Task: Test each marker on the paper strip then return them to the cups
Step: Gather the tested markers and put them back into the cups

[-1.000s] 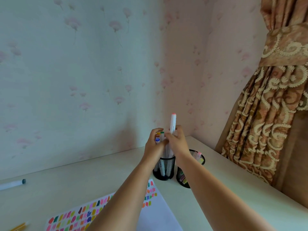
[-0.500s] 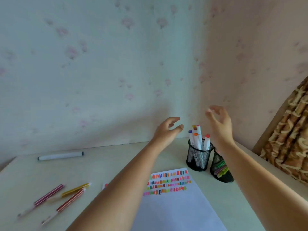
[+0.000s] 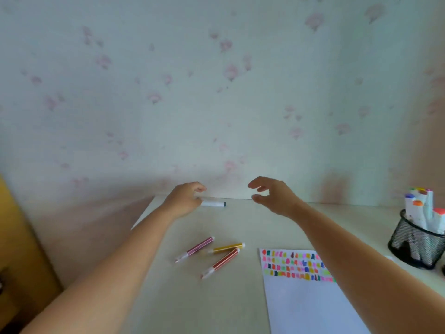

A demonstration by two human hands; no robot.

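A white marker with a dark cap point(image 3: 213, 203) lies at the back of the desk by the wall. My left hand point(image 3: 184, 200) reaches over its left end with fingers loosely curled, thumb beside the barrel; that end is hidden. My right hand point(image 3: 273, 196) hovers to the marker's right, fingers spread and bent, holding nothing. Three thin markers lie mid-desk: a purple one point(image 3: 195, 249), a yellow one point(image 3: 228, 247) and a red one point(image 3: 221, 262). The white paper point(image 3: 305, 307) carries rows of colour swatches point(image 3: 289, 265). A black mesh cup point(image 3: 417, 249) at the right holds several white markers point(image 3: 422, 208).
The pale desk point(image 3: 192, 297) ends at its left edge around point(image 3: 142, 215), with a yellow piece of furniture point(image 3: 16, 237) beyond it. Flowered wallpaper point(image 3: 216, 104) rises right behind the desk. The edge of a second dark cup point(image 3: 443, 270) shows at the far right.
Both hands left the marker in the cup and swung left across the desk. My left hand is now at the white marker by the wall. The view turned left.
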